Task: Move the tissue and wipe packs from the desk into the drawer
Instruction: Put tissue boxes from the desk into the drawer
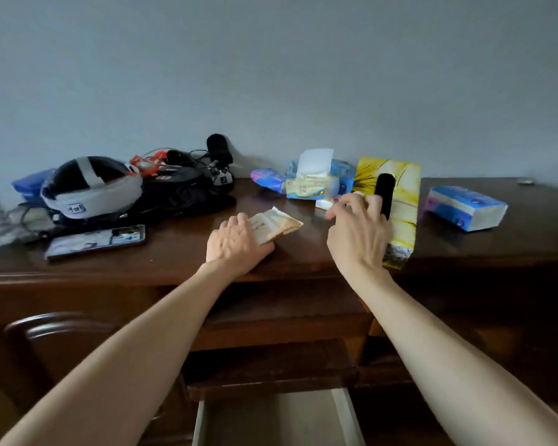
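A grey wall is standing behind a dark wooden desk [303,252], and below the desk's front edge a drawer [279,420] is hanging open, its pale inside showing at the bottom of the view. The left hand [236,246] is lying near the front edge at the middle of the desk, its fingers closing over the near end of a small beige pack [276,225] that is resting flat on the wood. The right hand [358,233] is hovering just right of it with fingers spread and loosely curled, gripping nothing; whether its fingertips are touching the small white thing beneath them cannot be told. A yellow pack [400,201] with a black slot is lying beside that hand, running from the back toward the front edge. Along the back edge an opened blue wipe pack [316,183] is sitting with a white sheet sticking up, and a purple pack [268,178] is touching its left side. A blue tissue pack [466,210] is lying toward the right end. On the left end a helmet [91,188], cables [181,175] and a phone [95,241] are crowding together.
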The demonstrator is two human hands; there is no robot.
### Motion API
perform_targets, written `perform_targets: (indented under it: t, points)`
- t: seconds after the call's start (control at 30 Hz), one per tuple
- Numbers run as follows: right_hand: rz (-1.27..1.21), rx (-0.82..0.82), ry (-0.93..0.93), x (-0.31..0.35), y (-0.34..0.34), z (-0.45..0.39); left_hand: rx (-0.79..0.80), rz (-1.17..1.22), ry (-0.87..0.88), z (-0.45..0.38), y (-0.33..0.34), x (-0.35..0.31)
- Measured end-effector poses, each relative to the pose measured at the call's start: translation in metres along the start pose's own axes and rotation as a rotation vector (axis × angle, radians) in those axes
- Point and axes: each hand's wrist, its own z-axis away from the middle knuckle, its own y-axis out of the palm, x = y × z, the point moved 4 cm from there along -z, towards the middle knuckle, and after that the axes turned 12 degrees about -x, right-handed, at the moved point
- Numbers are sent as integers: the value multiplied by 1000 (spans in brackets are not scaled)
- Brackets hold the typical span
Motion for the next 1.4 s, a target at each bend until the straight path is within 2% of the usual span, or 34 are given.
perform_targets:
  t: [0.13, 0.23, 0.3, 0.43, 0.53, 0.63, 0.73, 0.93, 1.03, 1.13, 1.2, 1.3, 1.4]
  points:
    - [-247, -60, 75, 17, -42, 63, -140, 86, -80, 59, -39, -1]
    - [-338, -58, 36, 26, -67, 130, -240, 161, -71, 113, -62, 4]
    - [-366, -44, 3, 29, -80, 173, -231, 216, -105, 151, -68, 16]
    - [-448, -3, -26, 30, -86, 266, -89, 280, -216, 230, -47, 54]
    - [-453, 176, -13, 33, -62, 328, 23, 246, -308, 275, -12, 85]
    - [-445, 377, 109, 32, -20, 376, 119, 199, -399, 307, 32, 111]
    - [-377, 602, 153, 24, 21, 418, 220, 149, -470, 335, 73, 127]
    - [-345, 850, 61, 40, 73, 466, 348, 101, -704, 371, 121, 156]
    - [-474, 984, -71, 73, 97, 479, 381, 105, -830, 385, 128, 177]
    - [-653, 1216, -117, 101, 106, 507, 360, 72, -917, 399, 131, 203]
    - [-739, 1192, -92, 105, 106, 515, 362, 82, -982, 407, 132, 214]
    - [-584, 1043, -9, 84, 120, 511, 388, 131, -1061, 419, 134, 220]
    - [-370, 1167, 276, 48, 147, 505, 430, 158, -1117, 427, 141, 222]
